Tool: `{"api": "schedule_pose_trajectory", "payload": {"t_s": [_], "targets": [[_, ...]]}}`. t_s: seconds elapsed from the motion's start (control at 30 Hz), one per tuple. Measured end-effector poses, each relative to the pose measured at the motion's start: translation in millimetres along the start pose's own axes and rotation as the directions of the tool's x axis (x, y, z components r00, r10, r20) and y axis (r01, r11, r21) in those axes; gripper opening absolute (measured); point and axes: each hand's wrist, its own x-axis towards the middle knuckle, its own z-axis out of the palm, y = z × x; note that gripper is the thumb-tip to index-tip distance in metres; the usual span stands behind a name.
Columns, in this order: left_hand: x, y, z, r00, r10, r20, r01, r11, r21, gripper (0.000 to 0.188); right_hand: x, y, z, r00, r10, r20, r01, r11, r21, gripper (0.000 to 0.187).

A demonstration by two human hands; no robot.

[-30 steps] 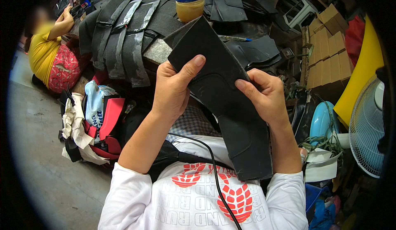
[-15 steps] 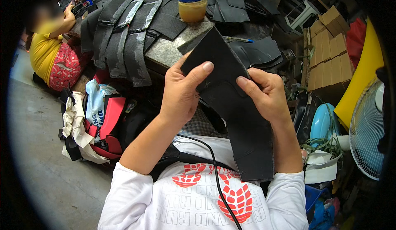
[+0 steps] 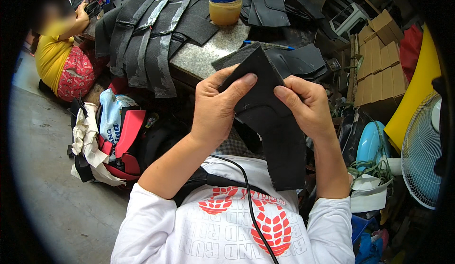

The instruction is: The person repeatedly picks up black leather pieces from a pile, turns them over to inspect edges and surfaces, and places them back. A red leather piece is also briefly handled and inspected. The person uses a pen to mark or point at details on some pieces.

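Observation:
A long, flat black piece of sheet material, maybe leather or synthetic, hangs in front of my chest with a curved line across it. My left hand is closed on its upper left edge, thumb flat on the face. On the opposite edge my right hand pinches it, thumb in front and fingers curled behind. Behind its top end a textured dark edge shows; whether it is a second layer or another piece I cannot tell. The lower end hangs loose over my white shirt.
Overlapping black pieces with pale smeared strips cover the worktable. A blue-rimmed jar, a blue pen and more black pieces lie beyond my hands. Cardboard boxes and a fan stand right. A person in yellow sits far left.
The black piece has shifted slightly, its top tip lower and its hanging end higher. My left hand has moved a little to the right along with it. Both hands keep their hold.

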Motion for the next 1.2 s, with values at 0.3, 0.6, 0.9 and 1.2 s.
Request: {"api": "schedule_pose_trajectory", "payload": {"t_s": [0.3, 0.6, 0.9, 1.2], "targets": [[7, 14, -11, 0.990, 0.120, 0.081, -0.124, 0.991, 0.048, 0.032, -10, -9, 1, 0.999, -0.027, -0.028, 0.026, 0.998, -0.052, 0.029], [6, 12, -10, 0.990, 0.116, 0.075, -0.119, 0.993, 0.025, 0.045, -10, -8, 0, 0.999, -0.037, -0.020, 0.036, 0.998, -0.055, 0.025], [39, 51, -13, 0.895, -0.255, 0.366, 0.036, 0.859, 0.510, 0.026, -7, -19, -1, 0.977, -0.171, 0.127, 0.194, 0.958, -0.209, 0.021], [23, 59, 6, 0.837, 0.379, 0.395, -0.535, 0.419, 0.734, 0.015, -8, -8, -11, 0.962, -0.272, 0.007, 0.251, 0.880, -0.402, 0.013]]}}
